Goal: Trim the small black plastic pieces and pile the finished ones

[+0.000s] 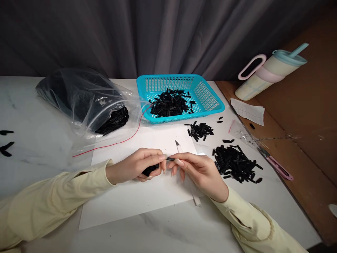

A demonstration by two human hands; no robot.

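Between the fingertips of both hands is one small black elongated piece, held above a white sheet of paper. My left hand pinches its left end and also keeps a clump of similar black pieces in the curled palm. From the right, the thumb and forefinger of my right hand close on the other end. A pale pen-like tool with a dark pointed tip lies on the paper, partly hidden beneath my right hand. Loose black pieces form a pile right of that hand.
A turquoise basket with black pieces stands at the back. Left of it lies an open zip bag of more pieces. A smaller pile sits before the basket. Pink-handled scissors and a tumbler are at right.
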